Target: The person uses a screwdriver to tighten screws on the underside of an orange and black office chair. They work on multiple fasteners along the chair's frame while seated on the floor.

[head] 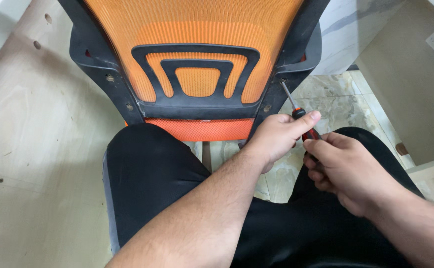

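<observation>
Bare forearms, no sleeves; black trousers (152, 168) on the legs.

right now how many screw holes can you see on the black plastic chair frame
4: two on the left upright of the black plastic chair frame, one lower right, and one upper right where the screwdriver tip sits. Others may be hidden.

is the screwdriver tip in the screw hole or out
In: the screwdriver shaft ends in the hole on the chair frame.
</observation>
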